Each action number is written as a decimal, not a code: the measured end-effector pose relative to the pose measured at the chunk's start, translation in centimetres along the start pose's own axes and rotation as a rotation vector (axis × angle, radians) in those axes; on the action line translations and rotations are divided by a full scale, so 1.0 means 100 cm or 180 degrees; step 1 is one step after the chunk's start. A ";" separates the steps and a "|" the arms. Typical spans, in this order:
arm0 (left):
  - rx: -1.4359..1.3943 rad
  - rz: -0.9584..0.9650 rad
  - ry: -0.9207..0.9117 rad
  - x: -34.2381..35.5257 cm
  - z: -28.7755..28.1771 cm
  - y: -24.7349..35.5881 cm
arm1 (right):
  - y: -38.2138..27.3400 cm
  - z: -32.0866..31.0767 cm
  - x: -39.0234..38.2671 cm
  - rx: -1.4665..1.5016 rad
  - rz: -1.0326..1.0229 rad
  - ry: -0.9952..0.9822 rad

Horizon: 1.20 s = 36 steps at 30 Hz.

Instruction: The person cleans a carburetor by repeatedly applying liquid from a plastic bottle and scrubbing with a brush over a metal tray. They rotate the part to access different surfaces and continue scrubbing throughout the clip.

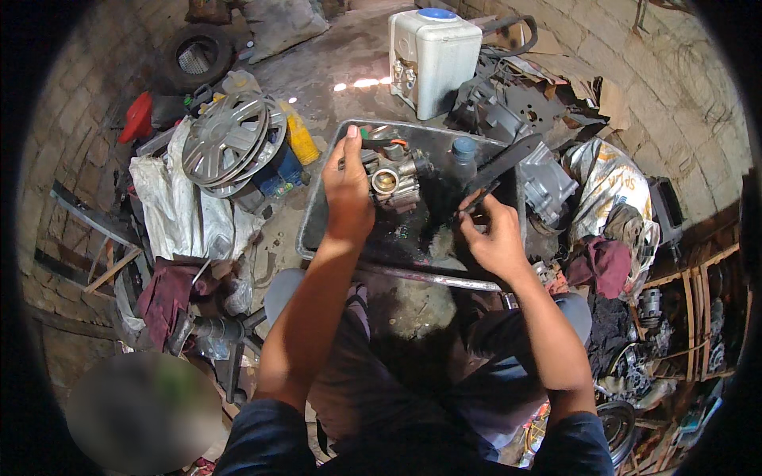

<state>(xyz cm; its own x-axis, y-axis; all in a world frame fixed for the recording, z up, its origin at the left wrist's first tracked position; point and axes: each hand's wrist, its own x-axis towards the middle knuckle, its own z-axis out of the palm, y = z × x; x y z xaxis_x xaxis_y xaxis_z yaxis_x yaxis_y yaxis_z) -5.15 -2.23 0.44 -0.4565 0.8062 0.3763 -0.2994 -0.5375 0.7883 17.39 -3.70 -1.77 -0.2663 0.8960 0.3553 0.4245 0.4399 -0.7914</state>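
My left hand point(348, 190) is closed round the left side of a metal carburetor point(394, 181), with the thumb pointing up. The carburetor's round bore, brass-coloured inside, faces me over a dark rectangular tray point(305, 230). To the right, my right hand point(494, 234) is closed in a pinch above the tray's right part. A small dark thing shows at its fingertips, too unclear to name. A long black strip point(504, 168) slants up and right from there; I cannot tell if the fingers grip it. Behind the hands, a clear bottle with a blue cap point(463, 151) stands in the tray.
Silver wheel covers point(226, 147) and a yellow container point(300, 133) lie left of the tray. A white cooler box point(432, 67) stands beyond it. Grey metal castings point(548, 186), a white sack point(599, 178) and a maroon cloth point(601, 266) crowd the right side.
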 end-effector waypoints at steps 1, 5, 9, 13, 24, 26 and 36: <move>0.0035 0.0105 -0.0035 -0.001 0.003 0.002 | 0.005 -0.004 -0.001 -0.0043 -0.0046 0.0003; -0.0101 -0.0201 -0.0130 -0.003 0.001 -0.001 | 0.002 -0.021 -0.003 -0.0517 -0.0141 0.0272; -0.0435 -0.1031 0.0103 0.004 -0.001 -0.010 | -0.003 -0.028 -0.008 0.0494 0.0631 0.0062; -0.0322 -0.1066 -0.0086 0.002 0.000 -0.015 | -0.003 -0.033 -0.011 0.0250 0.0537 0.0205; -0.1454 -0.1763 -0.0216 -0.001 0.007 -0.025 | -0.049 -0.024 -0.025 0.1486 0.0454 0.0777; -0.1526 -0.1778 -0.0321 -0.004 0.008 -0.026 | -0.043 -0.020 -0.028 0.1727 0.0226 0.0601; -0.1952 -0.1861 -0.0596 -0.007 0.004 -0.037 | -0.048 0.003 -0.026 0.1818 0.0059 0.0735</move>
<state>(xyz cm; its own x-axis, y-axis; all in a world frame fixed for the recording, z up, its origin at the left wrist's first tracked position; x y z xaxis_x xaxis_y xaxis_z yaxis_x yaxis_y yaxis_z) -3.37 -0.65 -2.55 0.0409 0.9932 0.1090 -0.8664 -0.0191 0.4990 15.77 -8.16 0.97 -0.0418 0.9211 0.3871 -0.1204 0.3799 -0.9171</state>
